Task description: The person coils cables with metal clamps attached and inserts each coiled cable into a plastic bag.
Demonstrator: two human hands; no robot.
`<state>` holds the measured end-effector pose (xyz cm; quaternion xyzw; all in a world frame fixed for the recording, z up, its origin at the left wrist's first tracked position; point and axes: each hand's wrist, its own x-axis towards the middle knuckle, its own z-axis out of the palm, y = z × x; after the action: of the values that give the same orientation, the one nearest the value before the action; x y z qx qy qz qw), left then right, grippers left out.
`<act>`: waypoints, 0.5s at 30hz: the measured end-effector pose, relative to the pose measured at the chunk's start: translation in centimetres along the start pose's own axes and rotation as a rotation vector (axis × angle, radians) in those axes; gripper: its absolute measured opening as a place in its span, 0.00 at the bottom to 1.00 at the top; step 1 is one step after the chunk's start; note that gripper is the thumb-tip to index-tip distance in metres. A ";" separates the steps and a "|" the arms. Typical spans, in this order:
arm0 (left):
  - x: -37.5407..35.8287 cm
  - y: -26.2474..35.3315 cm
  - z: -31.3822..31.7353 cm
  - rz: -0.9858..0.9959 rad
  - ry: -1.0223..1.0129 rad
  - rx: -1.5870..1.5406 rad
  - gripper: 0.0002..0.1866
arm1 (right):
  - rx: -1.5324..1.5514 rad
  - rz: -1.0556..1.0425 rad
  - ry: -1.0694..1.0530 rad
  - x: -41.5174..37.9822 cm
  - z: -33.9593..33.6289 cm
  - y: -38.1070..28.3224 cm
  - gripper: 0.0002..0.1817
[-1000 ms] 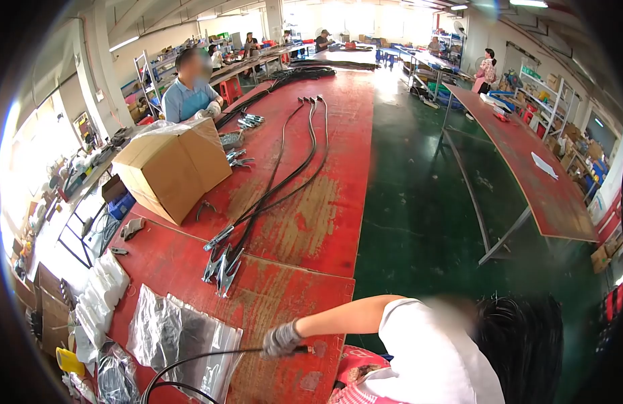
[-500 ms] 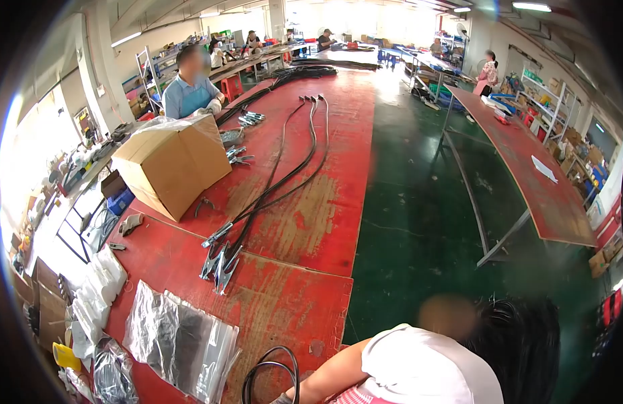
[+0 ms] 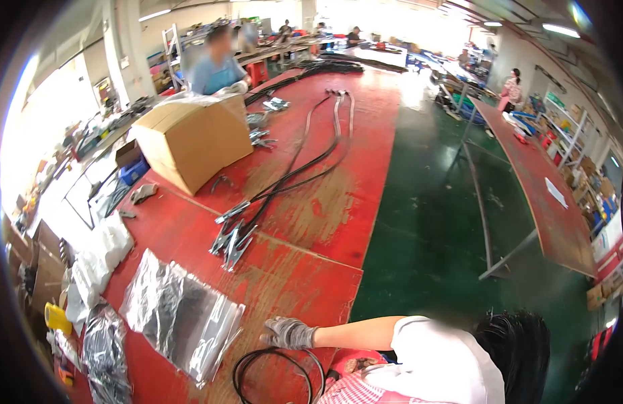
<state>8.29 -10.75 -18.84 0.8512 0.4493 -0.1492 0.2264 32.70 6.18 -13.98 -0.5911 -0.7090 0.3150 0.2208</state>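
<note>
R hand [image 3: 289, 333] unclenched nr cable coil [image 3: 238, 368], bags [image 3: 180, 315] adj., clamps [image 3: 233, 246] & box [image 3: 193, 145] beyond.

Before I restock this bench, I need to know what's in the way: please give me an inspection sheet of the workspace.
Surface: red tabletop, paint worn in patches.
Job's things: black cable coil, at the bottom of the view, beside a gloved hand.
Clutter: clear plastic bags and a cardboard box on the table.
Grip: gloved hand close to the coil; whether it holds anything cannot be told.
Cables: long black cables laid along the table, metal clamps at their near end.
Surroundings: person in blue beyond the box; second table across the green floor.
</note>
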 end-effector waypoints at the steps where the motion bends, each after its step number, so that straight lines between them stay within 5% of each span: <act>1: 0.1 -0.5 2.1 0.047 0.090 0.020 0.17 | -0.192 -0.108 0.055 0.1 -0.1 -1.4 0.29; 4: 0.1 -0.6 3.7 0.117 0.150 -0.007 0.18 | -0.326 -0.354 -0.199 0.4 3.1 -3.6 0.30; 9: -1.0 0.8 4.3 0.229 0.658 0.206 0.20 | -0.443 -0.580 -0.024 0.9 6.0 -2.8 0.14; 13: -4.6 0.5 1.6 0.191 0.748 -0.065 0.21 | -0.394 -0.448 -0.118 0.5 4.1 -1.7 0.14; 15: -5.2 1.5 -4.6 -0.282 0.878 -0.066 0.25 | -0.385 -0.423 -0.098 0.3 3.8 -1.1 0.15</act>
<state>6.86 -12.73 -12.21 0.7568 0.6186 0.2105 0.0189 29.31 5.63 -15.87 -0.4453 -0.8730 0.1500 0.1307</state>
